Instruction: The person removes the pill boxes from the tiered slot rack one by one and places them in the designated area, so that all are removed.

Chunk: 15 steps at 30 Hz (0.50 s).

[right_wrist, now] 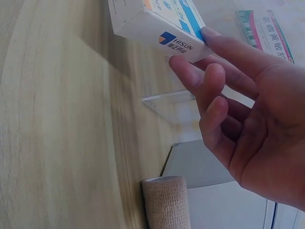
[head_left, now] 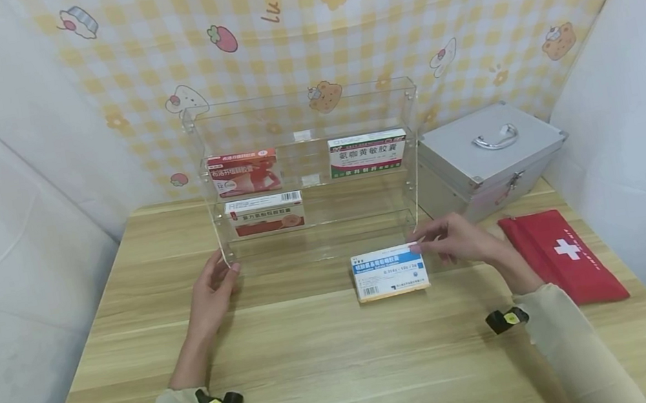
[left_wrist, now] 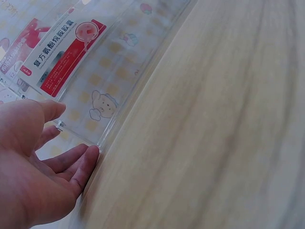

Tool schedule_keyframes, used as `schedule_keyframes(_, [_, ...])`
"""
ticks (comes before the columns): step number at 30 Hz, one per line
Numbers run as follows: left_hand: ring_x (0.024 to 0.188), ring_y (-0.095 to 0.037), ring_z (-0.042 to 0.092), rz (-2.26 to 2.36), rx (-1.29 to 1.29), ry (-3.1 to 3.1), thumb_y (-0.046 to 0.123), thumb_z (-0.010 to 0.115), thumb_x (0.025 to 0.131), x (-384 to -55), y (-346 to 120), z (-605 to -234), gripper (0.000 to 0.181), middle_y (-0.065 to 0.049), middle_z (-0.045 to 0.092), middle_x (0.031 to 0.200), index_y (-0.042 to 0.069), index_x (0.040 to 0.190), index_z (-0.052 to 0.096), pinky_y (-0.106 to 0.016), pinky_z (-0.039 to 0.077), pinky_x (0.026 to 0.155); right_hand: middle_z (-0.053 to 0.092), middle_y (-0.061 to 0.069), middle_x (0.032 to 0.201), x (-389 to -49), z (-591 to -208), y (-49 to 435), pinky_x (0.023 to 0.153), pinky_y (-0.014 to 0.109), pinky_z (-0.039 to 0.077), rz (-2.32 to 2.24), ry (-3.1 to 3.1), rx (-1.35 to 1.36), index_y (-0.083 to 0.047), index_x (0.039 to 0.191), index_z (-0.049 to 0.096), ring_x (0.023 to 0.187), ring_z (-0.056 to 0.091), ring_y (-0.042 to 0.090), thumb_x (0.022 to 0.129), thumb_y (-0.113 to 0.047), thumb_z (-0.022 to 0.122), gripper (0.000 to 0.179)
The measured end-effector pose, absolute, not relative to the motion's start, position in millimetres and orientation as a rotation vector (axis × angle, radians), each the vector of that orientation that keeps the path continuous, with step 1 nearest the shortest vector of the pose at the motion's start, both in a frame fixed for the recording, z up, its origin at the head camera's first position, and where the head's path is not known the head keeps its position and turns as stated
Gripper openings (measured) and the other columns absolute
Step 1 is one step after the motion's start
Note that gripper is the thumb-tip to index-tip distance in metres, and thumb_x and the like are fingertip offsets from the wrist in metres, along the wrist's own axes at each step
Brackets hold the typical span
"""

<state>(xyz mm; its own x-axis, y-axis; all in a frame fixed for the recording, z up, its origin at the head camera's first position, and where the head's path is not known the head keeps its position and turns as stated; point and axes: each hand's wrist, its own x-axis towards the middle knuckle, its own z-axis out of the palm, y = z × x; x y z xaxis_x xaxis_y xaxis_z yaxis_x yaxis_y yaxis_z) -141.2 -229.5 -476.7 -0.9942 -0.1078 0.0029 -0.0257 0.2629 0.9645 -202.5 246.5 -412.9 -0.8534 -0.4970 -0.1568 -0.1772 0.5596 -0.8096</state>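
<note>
A clear acrylic rack (head_left: 364,223) stands on the table with medicine boxes on its tiers. At its lower left corner rests my left hand (head_left: 214,291), fingertips on the side panel and nothing held in the palm. My right hand (head_left: 456,237) pinches a blue-and-white medicine box (head_left: 390,273) by its right end, thumb on the printed face. In the right wrist view that box (right_wrist: 167,28) is tilted, with the other fingers loosely curled beside it. A red-and-white box (left_wrist: 64,50) sits on a lower tier at the left, under a red box (head_left: 245,175).
A green-and-red medicine box (head_left: 367,155) is on the rack's right side. Right of the rack stand a silver case (head_left: 492,141) and, lying flat, a red first-aid pouch (head_left: 563,256). A tan bandage roll (right_wrist: 167,202) shows in the right wrist view. A checked cloth hangs behind.
</note>
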Motion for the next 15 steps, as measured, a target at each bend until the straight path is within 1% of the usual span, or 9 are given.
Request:
schedule_keyframes(4, [0.129,-0.035,0.045,-1.849,0.118,-2.448,0.040,0.057,0.099,-141,-230,-477,0.059,-0.016,0.045,0.146,0.027,0.152,0.035,-0.029,0.054,0.088,0.061,0.024,0.071,-203,-416,246,0.039,0.027,0.042,-1.178,2.425,-0.533,-0.012,0.110,0.075,0.049,0.050,0.017,0.089,-0.030,0.075,0.028])
schedule_keyframes(9, [0.129,-0.035,0.045,-1.847,0.111,-2.451,0.040,0.056,0.099,-141,-230,-477,0.058,-0.015,0.045,0.146,0.027,0.152,0.035,-0.030,0.054,0.087,0.065,0.022,0.078,-205,-418,246,0.039,0.027,0.043,-1.172,2.413,-0.532,-0.012,0.113,0.074,0.049,0.051,0.017,0.089,-0.030,0.074,0.029])
schedule_keyframes(12, [0.129,-0.035,0.045,-1.851,0.107,-2.447,0.038,0.056,0.100,-140,-230,-476,0.058,-0.016,0.045,0.146,0.026,0.152,0.035,-0.030,0.055,0.087,0.063,0.024,0.074,-206,-419,245,0.039,0.027,0.042,-1.175,2.413,-0.538,-0.013,0.113,0.073,0.048,0.051,0.018,0.089,-0.028,0.074,0.028])
schedule_keyframes(15, [0.130,-0.038,0.044,-1.869,0.099,-2.449,0.032,0.055,0.102,-137,-227,-465,0.057,-0.019,0.044,0.146,0.021,0.153,0.034,-0.036,0.054,0.090,0.062,0.023,0.068,-206,-419,244,0.038,0.027,0.041,-1.186,2.420,-0.542,-0.011,0.113,0.073,0.047,0.050,0.019,0.090,-0.023,0.074,0.026])
